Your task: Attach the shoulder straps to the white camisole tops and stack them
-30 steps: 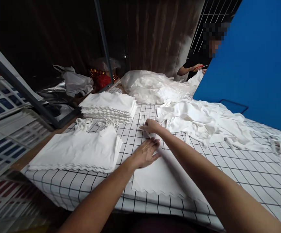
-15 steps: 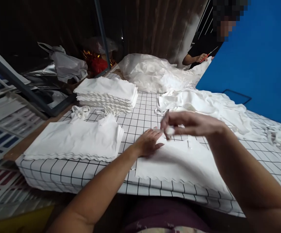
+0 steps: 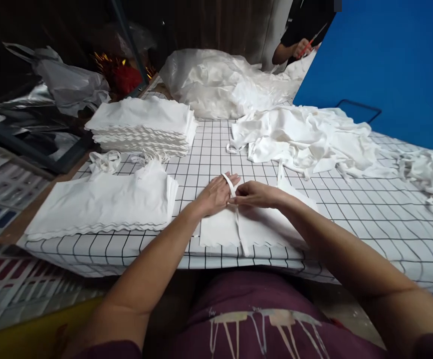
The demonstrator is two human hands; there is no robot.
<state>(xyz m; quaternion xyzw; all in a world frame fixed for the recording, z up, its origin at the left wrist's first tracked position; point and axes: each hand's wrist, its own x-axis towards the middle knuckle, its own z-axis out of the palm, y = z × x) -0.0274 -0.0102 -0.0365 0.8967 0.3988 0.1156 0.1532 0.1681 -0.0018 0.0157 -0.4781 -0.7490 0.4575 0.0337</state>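
Note:
A white scallop-edged garment lies flat near the front edge of the checked table. My left hand rests flat on its upper left corner, and a thin white strap runs over the fingers. My right hand pinches that strap right beside the left hand. The strap trails down across the garment toward the table's front edge.
A flat stack of folded white garments lies at the left, a taller stack behind it. A loose heap of white cloth and a plastic bag fill the back. Another person's hand holds scissors by a blue board.
My right hand came back from the far end of the garment with the strap and now lays it over my left hand. The view tilted down.

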